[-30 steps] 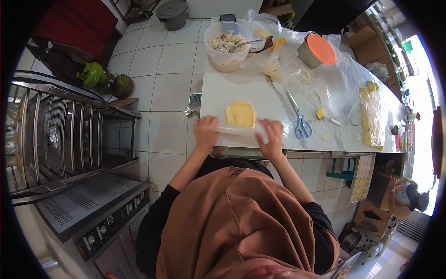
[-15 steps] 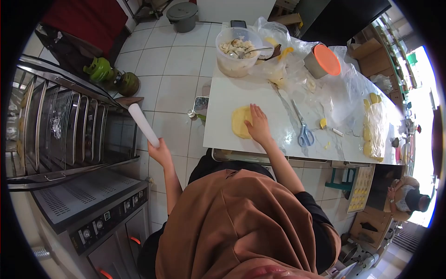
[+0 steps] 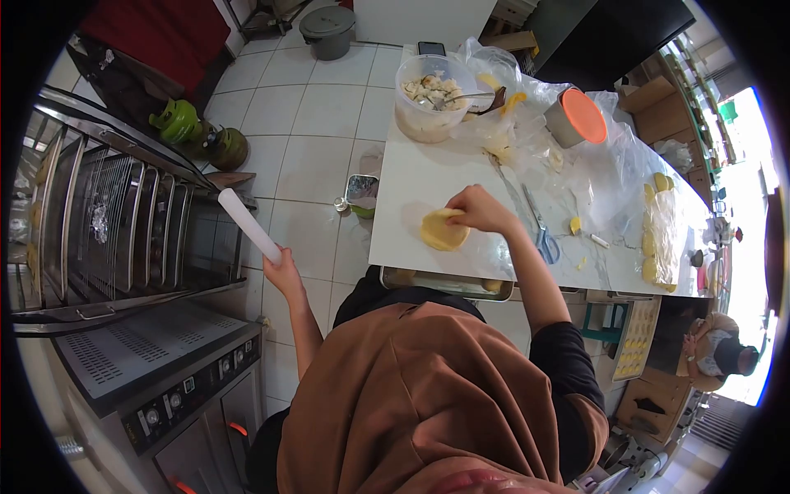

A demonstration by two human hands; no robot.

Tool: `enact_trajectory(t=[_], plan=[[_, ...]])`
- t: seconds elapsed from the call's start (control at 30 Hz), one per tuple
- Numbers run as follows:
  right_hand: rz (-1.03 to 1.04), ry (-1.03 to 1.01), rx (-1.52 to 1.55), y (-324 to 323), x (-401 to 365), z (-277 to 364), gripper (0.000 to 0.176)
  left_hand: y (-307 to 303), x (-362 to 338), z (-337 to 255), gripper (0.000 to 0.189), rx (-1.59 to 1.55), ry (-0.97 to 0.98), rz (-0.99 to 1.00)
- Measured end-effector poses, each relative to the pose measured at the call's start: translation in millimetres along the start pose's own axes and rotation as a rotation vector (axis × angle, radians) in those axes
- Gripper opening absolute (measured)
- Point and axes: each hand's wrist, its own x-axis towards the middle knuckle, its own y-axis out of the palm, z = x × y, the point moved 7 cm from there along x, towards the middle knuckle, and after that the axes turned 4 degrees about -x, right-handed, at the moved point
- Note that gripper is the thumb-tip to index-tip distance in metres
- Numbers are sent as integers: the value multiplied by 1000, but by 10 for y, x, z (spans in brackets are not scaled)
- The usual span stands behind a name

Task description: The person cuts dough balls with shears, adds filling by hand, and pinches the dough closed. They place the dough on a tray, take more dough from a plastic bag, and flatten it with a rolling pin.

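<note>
My left hand (image 3: 284, 272) is wrapped round one end of a white rolling pin (image 3: 249, 225), held out to the left of the table above the floor. On the white marbled tabletop (image 3: 403, 193), my right hand (image 3: 484, 210) pinches the upper right edge of a flattened piece of yellow dough (image 3: 443, 234). That edge is lifted and the dough looks partly peeled up. Blue-handled scissors (image 3: 545, 240) lie to the right of the dough. Beyond it stands a clear tub (image 3: 428, 123) of pale chunky filling with a spoon in it.
Crumpled plastic sheets and a container with an orange lid (image 3: 584, 117) occupy the far side. Plastic-covered dough pieces (image 3: 660, 230) lie at the right. A tray rack (image 3: 123, 222) and an oven (image 3: 164, 370) stand to my left. Another person (image 3: 714, 352) is at the far right.
My right hand has gone from lying flat on the dough to pinching and lifting its edge. The dough looks smaller in view. The left hand still holds the rolling pin, slightly lower.
</note>
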Motion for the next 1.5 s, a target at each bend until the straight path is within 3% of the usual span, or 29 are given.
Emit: enact_trajectory(t=[0.13, 0.17, 0.27, 0.3, 0.43, 0.53, 0.63, 0.73, 0.8, 0.87, 0.9, 0.97, 1.0, 1.07, 1.17, 1.37, 1.5], plan=[[-285, 60, 151, -512, -29, 316, 18, 43, 35, -83, 10, -94, -31, 6], [-330, 76, 64, -581, -21, 386, 20, 53, 52, -82, 10, -106, -26, 9], [-538, -231, -24, -318, 127, 359, 33, 86, 122, -14, 10, -97, -16, 42], [-385, -248, -367, 4, 256, 247, 53, 88, 146, 18, 10, -88, -12, 56], [-135, -23, -587, 683, 301, -122, 71, 69, 207, 112, 10, -76, -55, 108], [-482, 80, -339, 484, 312, -128, 68, 51, 281, 198, 9, -42, -72, 131], [-484, 77, -388, 584, 504, -234, 66, 163, 340, 277, 9, -46, -119, 171], [-543, 303, -269, 523, 569, -314, 66, 346, 336, 310, 11, -60, -128, 234], [-755, 196, -334, 428, 468, 7, 68, 456, 296, 264, 12, -35, -96, 285], [-517, 132, -438, 875, 643, -32, 70, 445, 191, 217, 14, -13, -61, 247], [-507, 140, -443, 922, 594, 12, 72, 520, 105, 188, 15, -10, -42, 263], [-608, 160, -424, 852, 364, 124, 73, 480, -43, 196, 16, 9, -44, 200], [-711, 148, -408, 785, 167, 214, 73, 493, -93, 163, 18, 5, 7, 304], [-734, 35, -324, 783, -251, 309, 67, 475, -321, 93, 14, -10, 92, 326], [-790, 77, -113, 943, -1093, 180, 61, 445, -798, -48, 11, -92, 105, 315], [-788, 525, 122, 1535, -2658, -593, 54, 849, -1795, -262, 11, -264, -13, 340], [-876, 595, 221, 1464, -3151, -861, 47, 1171, -2196, -326, 11, -300, -64, 440]])
